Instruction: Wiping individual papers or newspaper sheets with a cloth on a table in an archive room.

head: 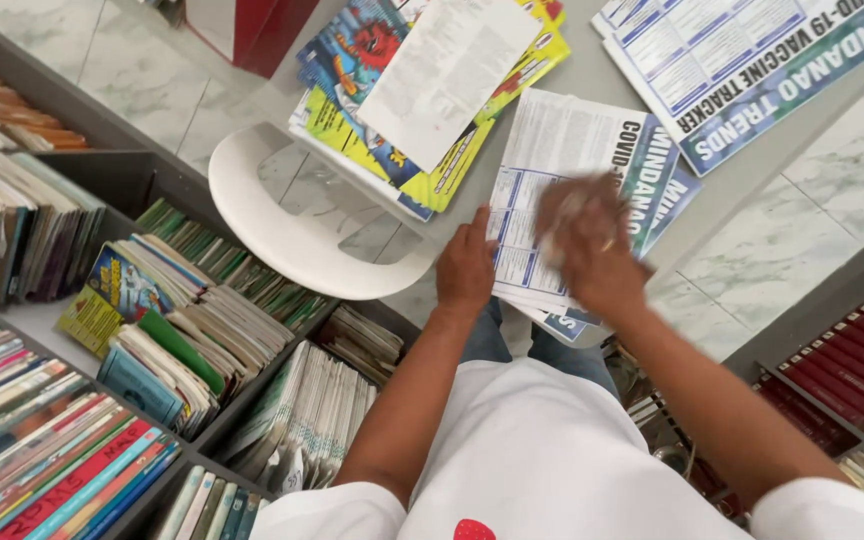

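A stack of printed newspaper sheets [577, 150], white with blue panels, lies on the grey table [592, 70] in front of me. My left hand [465, 265] rests flat on the stack's near left edge, fingers together. My right hand [584, 240] is blurred with motion over the middle of the stack, and seems to press a pale cloth or crumpled paper against the sheets. Whether it grips that thing is not clear.
Colourful comic-like booklets under a white sheet [422, 90] lie at the table's far left. More blue-and-white newspaper sheets [742, 60] lie far right. A white chair [292, 240] stands left. Shelves of books [152, 330] fill the left; dark red volumes [857, 370] sit right.
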